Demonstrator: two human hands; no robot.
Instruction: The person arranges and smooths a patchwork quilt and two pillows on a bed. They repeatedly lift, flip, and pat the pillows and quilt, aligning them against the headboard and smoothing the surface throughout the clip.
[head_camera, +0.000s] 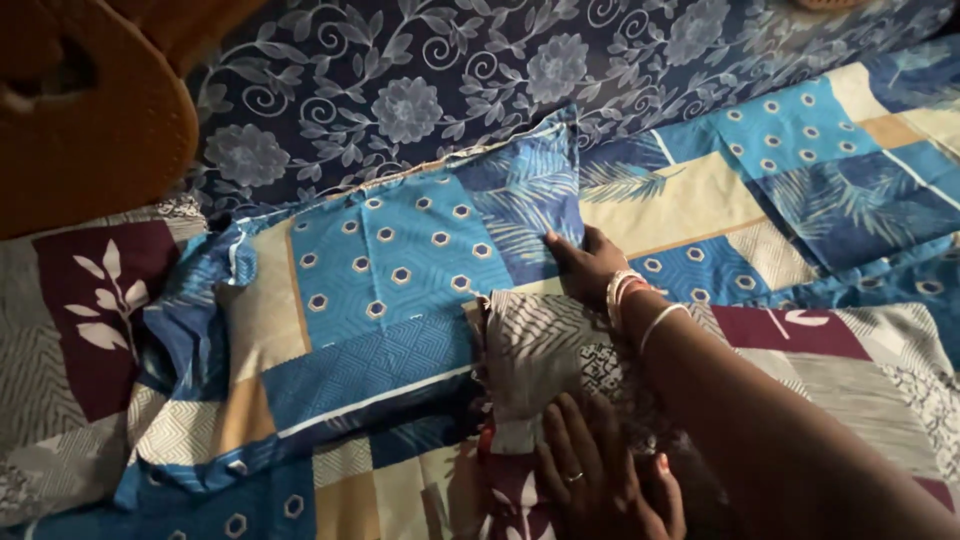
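Pressing flat on the pillowcase (400, 280), your right hand (590, 265) lies spread at its near right corner; your left hand (600, 480), fingers spread, rests on a bunched grey-and-maroon cloth (540, 350) just below that corner. Neither grip pinches anything. Pillowcase lies on the bed (400, 80), long axis running left to right, right end tilted up toward the floral sheet. Keep palms flat and smooth outward from the corner to avoid creases.
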